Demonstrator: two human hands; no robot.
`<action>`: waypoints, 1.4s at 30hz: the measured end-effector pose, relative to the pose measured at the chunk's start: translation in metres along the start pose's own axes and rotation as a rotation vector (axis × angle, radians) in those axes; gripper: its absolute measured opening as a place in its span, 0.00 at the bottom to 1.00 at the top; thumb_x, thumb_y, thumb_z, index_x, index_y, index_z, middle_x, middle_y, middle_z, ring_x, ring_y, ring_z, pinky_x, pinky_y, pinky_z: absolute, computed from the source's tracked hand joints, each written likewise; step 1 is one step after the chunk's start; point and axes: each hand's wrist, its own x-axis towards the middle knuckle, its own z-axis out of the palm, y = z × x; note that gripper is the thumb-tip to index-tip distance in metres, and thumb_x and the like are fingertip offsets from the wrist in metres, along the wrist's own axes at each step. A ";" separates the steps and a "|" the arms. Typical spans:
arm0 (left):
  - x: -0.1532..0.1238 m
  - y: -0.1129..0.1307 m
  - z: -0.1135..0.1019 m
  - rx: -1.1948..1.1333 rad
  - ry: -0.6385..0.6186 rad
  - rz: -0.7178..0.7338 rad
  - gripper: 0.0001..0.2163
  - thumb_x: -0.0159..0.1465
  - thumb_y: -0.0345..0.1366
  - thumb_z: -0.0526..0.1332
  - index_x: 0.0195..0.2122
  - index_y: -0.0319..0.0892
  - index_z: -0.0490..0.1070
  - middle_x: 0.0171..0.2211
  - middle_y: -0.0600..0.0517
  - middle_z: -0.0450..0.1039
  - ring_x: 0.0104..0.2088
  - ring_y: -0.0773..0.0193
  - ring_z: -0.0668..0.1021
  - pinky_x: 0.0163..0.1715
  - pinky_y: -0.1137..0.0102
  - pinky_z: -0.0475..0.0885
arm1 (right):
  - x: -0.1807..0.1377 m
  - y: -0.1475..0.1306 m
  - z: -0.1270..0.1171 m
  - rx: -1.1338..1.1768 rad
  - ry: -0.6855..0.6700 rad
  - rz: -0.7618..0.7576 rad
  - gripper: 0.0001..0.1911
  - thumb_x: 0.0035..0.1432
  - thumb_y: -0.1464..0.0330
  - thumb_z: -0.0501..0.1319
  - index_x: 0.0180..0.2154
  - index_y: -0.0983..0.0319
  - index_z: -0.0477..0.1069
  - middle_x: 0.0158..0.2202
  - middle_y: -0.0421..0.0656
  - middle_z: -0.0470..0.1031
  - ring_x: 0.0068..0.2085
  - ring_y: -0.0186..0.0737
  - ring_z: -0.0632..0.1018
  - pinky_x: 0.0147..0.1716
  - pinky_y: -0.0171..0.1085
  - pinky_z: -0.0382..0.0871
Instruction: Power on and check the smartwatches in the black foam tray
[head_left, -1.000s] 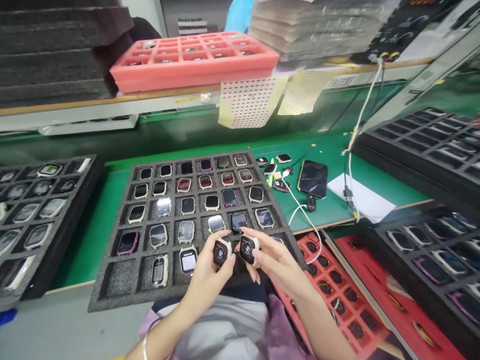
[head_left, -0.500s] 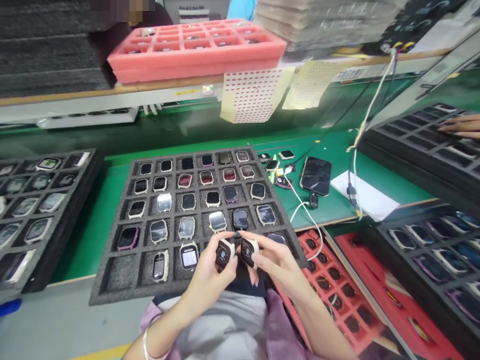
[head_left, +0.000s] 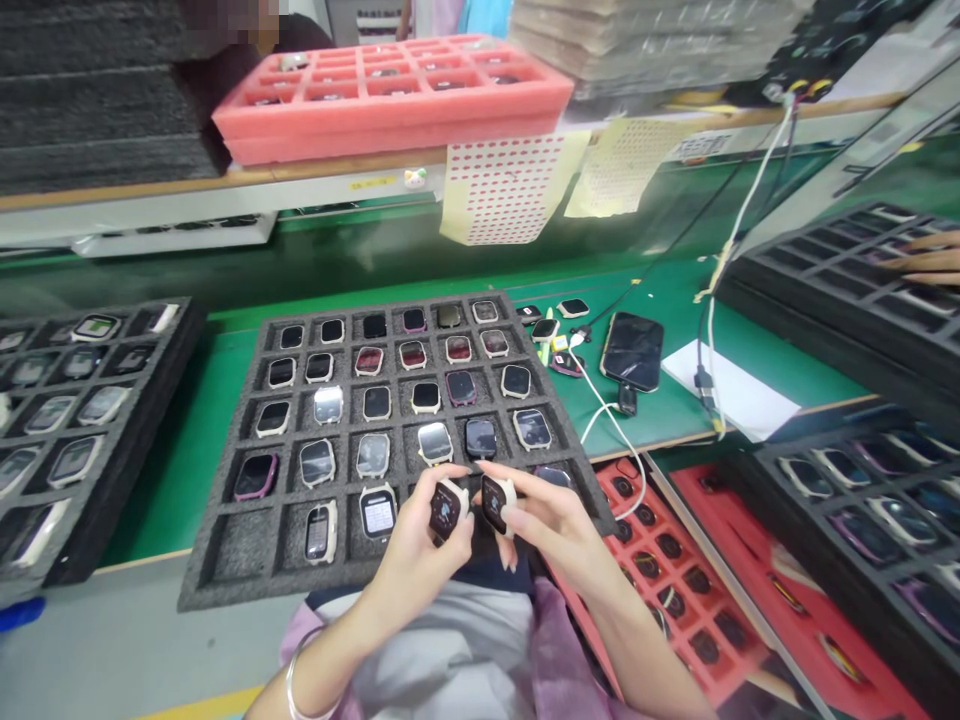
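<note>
My left hand (head_left: 416,555) is closed around a small cream-cased smartwatch body (head_left: 445,509) with a lit dark screen. My right hand (head_left: 551,530) pinches a second, similar watch body (head_left: 496,503) right beside it. Both are held side by side, screens up, over the near edge of a black foam tray (head_left: 225,580). That tray has a grid of pockets filled with several watch bodies in cream, pink and black cases. A few near-row pockets are bare.
More black foam trays of watches lie at the left (head_left: 112,470) and right (head_left: 862,560). A red tray (head_left: 742,690) sits low at the right. A phone (head_left: 631,351), cables and a white sheet (head_left: 731,395) lie on the green bench. A pink tray (head_left: 390,130) rests on the shelf. Another person's fingers (head_left: 926,258) touch the far-right tray.
The two watches in my hands have drawn a little closer together. Another person's fingers have appeared on the far-right tray. The view has shifted slightly.
</note>
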 end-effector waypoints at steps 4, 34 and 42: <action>0.001 0.000 0.000 0.001 0.005 0.003 0.16 0.62 0.28 0.57 0.51 0.44 0.61 0.46 0.49 0.68 0.46 0.59 0.73 0.45 0.69 0.68 | 0.000 -0.001 0.000 -0.011 -0.015 -0.006 0.20 0.60 0.70 0.62 0.55 0.61 0.69 0.25 0.39 0.74 0.22 0.31 0.75 0.24 0.30 0.72; -0.005 0.008 -0.009 -0.417 -0.071 -0.140 0.21 0.66 0.37 0.54 0.59 0.43 0.56 0.41 0.47 0.70 0.39 0.58 0.74 0.36 0.64 0.74 | -0.003 -0.004 0.003 -0.027 0.103 0.000 0.20 0.61 0.65 0.59 0.55 0.59 0.65 0.43 0.48 0.75 0.26 0.35 0.75 0.20 0.32 0.69; -0.006 0.008 -0.009 -0.416 -0.045 -0.170 0.20 0.66 0.37 0.54 0.58 0.43 0.57 0.51 0.44 0.66 0.45 0.55 0.74 0.39 0.62 0.77 | -0.003 0.003 0.007 -0.001 0.174 -0.001 0.24 0.62 0.66 0.59 0.59 0.60 0.62 0.42 0.49 0.77 0.22 0.35 0.77 0.15 0.31 0.67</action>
